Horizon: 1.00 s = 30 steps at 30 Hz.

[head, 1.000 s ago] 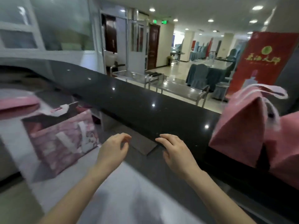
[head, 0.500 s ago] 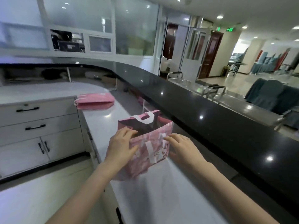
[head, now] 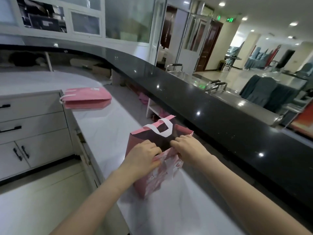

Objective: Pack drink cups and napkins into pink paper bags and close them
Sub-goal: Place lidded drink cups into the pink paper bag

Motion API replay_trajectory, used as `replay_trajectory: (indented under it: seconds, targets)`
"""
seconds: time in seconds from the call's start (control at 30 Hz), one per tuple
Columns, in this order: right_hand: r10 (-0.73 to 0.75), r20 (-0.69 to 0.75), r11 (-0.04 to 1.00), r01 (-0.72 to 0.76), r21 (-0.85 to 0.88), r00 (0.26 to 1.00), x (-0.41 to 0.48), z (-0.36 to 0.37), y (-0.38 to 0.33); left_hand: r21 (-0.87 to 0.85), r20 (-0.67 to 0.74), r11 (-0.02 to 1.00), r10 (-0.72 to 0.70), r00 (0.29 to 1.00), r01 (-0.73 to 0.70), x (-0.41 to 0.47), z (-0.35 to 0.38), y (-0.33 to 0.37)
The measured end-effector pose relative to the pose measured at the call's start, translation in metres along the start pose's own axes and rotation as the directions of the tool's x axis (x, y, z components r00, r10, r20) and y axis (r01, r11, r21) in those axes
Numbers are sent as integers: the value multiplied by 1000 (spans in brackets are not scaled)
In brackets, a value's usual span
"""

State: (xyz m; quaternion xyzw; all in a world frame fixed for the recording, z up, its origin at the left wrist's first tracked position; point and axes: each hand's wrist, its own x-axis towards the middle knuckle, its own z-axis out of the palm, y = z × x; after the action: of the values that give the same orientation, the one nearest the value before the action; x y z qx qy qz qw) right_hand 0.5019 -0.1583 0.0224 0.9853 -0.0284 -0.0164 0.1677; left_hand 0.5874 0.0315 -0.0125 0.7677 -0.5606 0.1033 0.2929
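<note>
The left hand [head: 144, 156] is curled over the near top edge of an upright pink printed paper bag [head: 157, 180], fingers clamped on the rim. The right hand [head: 189, 146], just beside it and nearly touching it, pinches the same rim with bent fingers. Between and just beyond the two hands the bag's mouth gapes open. Its inside is dark, and what it holds cannot be made out. Past the fingertips, the far wall's white paper handle [head: 162, 128] arches up. Under the wrists the bag stands on a white countertop [head: 105, 126]. Well beyond the left hand and off to its left lies a flat stack of pink paper bags [head: 86, 97]. A glossy black raised ledge [head: 203, 112] runs along the right hand's outer side. Far left of the left hand are white cabinet drawers with black handles [head: 32, 119].
</note>
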Motion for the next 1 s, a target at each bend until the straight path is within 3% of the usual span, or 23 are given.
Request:
replay_trajectory:
  seconds: [0.23, 0.47, 0.7, 0.83, 1.0]
  targets:
    - [68, -40, 993, -64, 103, 997, -65, -8, 0, -52, 25, 998, 40, 999, -39, -2, -10, 26]
    - [298, -51, 936, -281, 214, 953, -250, -7, 5, -181, 26, 947, 273, 962, -264, -23, 0, 139]
    - [602, 52, 768, -595, 237, 797, -500, -2, -8, -346, 48, 798, 540, 840, -493, -53, 61, 326]
    - [757, 138, 620, -769, 159, 639, -631, 2, -26, -424, -3, 670, 671, 741, -609, -82, 105, 434]
    - [854, 212, 463, -880, 105, 475, -769, 6, -51, -529, -20, 551, 752, 659, -645, -124, 153, 555]
